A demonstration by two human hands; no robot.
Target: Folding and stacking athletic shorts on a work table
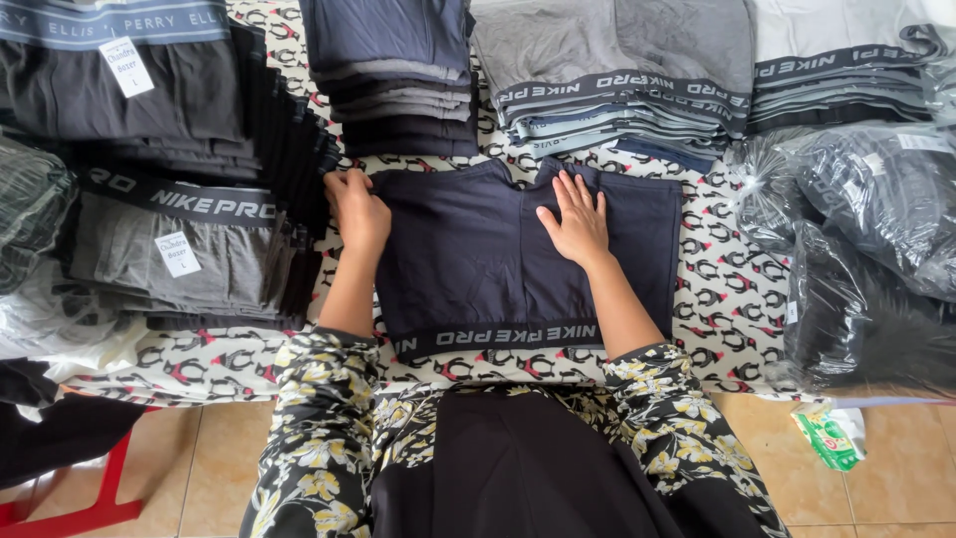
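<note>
Garment packing spot on a home floor

Tagged folded stacks (612,85) beyond the hands, plastic-wrapped bundles (866,239) to the right, tiled floor (199,468) below.

You have one dark navy brief (468,259) spread flat; behind it, three folded stacks (398,90); left of it, two tagged stacks (169,249); right of it, two plastic-wrapped bundles (876,189).
</note>
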